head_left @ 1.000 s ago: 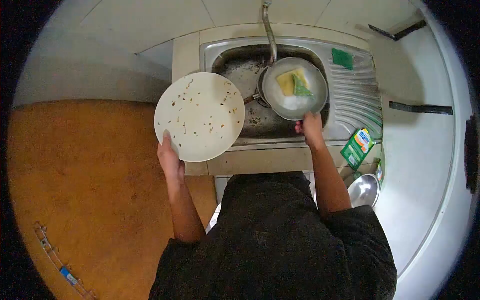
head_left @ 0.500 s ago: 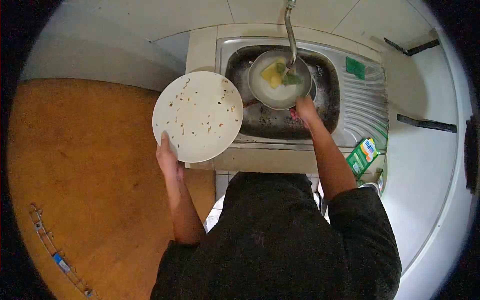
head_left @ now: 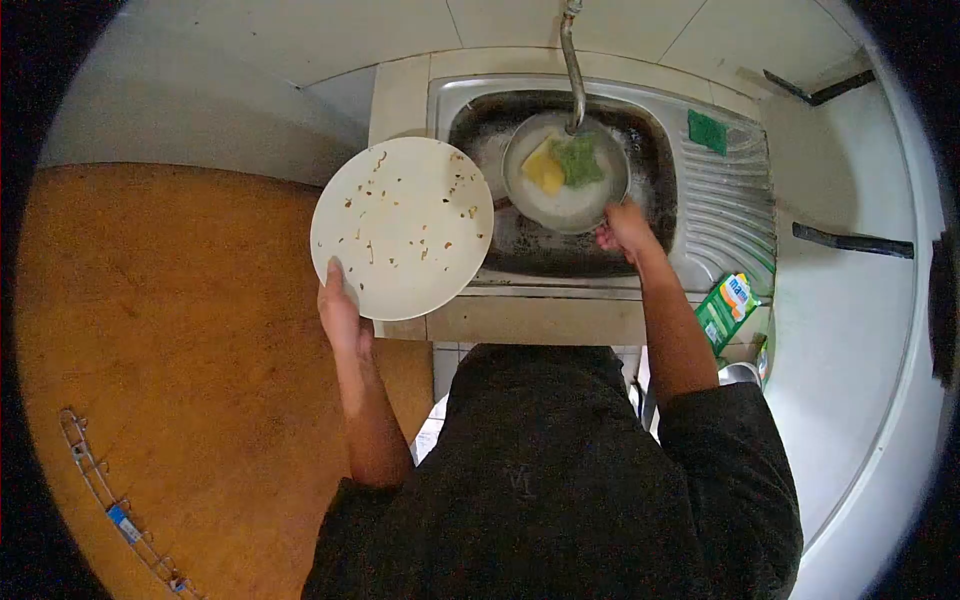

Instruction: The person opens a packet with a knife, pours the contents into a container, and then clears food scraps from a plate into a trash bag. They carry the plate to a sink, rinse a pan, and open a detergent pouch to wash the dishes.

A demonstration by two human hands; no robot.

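At the left, my left hand (head_left: 341, 312) grips the lower edge of a large white plate (head_left: 405, 285), its thumb lying on top. Brown food scraps are scattered over the plate, which I hold up beside the sink. My right hand (head_left: 627, 232) is closed on the near right rim of a round metal bowl (head_left: 547, 208) inside the sink basin. Cloudy liquid fills part of the bowl. In it lie a yellow sponge (head_left: 541, 168) and a green scouring pad (head_left: 577, 161), side by side. The tap's spout (head_left: 574, 85) ends over the bowl's far part.
Around the bowl is the stained steel sink (head_left: 655, 235), with a ridged drainboard (head_left: 735, 200) to its right. A green pad (head_left: 707, 132) lies on the drainboard's far part. A green and white packet (head_left: 727, 312) rests at the near right corner. A hook rack (head_left: 122, 522) is at far left.
The bowl has shifted slightly right and toward me with my right hand. The green pad inside shows more fully beside the sponge. The plate has moved slightly up and right.
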